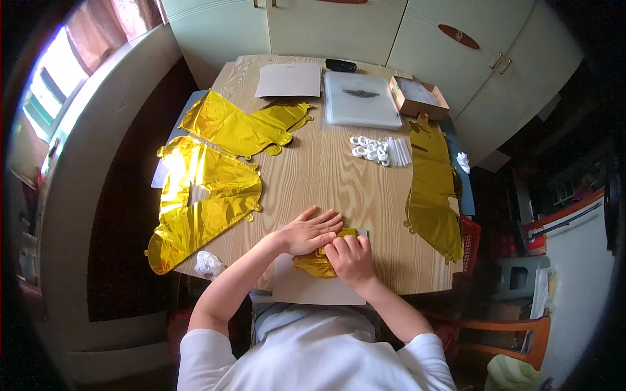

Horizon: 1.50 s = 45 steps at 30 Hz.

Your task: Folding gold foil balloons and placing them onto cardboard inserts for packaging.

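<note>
A folded gold foil balloon [313,266] lies on a white card [291,287] at the table's near edge, in front of my body. My left hand [309,233] rests across the far part of the foil, its palm down and fingers stretched out. Close beside it on the right, my right hand [353,262] has its fingers curled in on the foil's right side. The exact grip is partly hidden under the knuckles, and both hands cover much of the foil.
Flat gold foil balloons [222,212] spread over the table's left side; another [430,189] lies at right. White ribbon rolls [369,150] and clear straws [399,151] sit mid-right. Behind are a plastic case [362,112], a cardboard box [427,107] and card sheets [287,81].
</note>
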Tool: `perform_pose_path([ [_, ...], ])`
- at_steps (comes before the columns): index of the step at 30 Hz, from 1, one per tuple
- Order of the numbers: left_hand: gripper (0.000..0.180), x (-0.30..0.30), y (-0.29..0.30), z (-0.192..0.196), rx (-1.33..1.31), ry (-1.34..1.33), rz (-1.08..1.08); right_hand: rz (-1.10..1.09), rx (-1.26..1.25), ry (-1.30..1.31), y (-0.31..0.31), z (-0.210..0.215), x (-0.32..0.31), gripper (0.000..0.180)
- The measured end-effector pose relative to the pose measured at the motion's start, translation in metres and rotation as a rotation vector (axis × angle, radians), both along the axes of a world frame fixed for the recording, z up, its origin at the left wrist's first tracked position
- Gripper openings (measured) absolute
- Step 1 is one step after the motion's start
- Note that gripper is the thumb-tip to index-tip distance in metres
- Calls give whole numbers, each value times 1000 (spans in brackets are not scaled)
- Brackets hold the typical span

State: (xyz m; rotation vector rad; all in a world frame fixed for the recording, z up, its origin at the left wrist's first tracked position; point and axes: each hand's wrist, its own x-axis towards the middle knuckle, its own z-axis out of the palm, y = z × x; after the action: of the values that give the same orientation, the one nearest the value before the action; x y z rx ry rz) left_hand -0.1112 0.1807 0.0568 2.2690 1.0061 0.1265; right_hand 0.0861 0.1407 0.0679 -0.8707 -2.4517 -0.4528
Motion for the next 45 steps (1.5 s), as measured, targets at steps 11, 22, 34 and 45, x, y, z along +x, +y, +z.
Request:
perform_pose_path([
  [11,72,2,-1,6,-8,25,-8,256,-389,155,-49,-1,6,26],
  [22,73,2,0,6,4,32,-18,-21,-757,-96,-37,-14,-10,59],
  [34,73,1,-1,6,3,44,-27,7,-708,-71,-36,-21,-12,65],
  [45,63,3,-3,-3,109,97,-41,246,-589,-109,-60,11,13,62],
])
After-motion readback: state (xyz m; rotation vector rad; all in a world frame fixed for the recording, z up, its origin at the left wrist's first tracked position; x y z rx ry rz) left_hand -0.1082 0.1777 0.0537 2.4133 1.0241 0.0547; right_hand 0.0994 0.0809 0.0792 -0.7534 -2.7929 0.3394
